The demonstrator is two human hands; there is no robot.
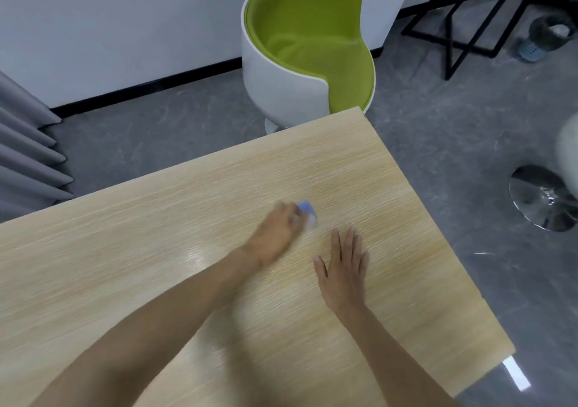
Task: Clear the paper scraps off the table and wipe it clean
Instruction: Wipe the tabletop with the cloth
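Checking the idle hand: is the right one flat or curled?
Flat: the right hand lies palm down on the table, fingers straight and spread.

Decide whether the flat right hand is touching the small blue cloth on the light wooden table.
Apart. The head view shows bare light wooden table between the right hand and the small blue cloth, which the left hand grips.

Motion blur is smearing the left hand (276,234) and the small blue-and-white object (308,214) at its 1 o'clock, hiding the grip.
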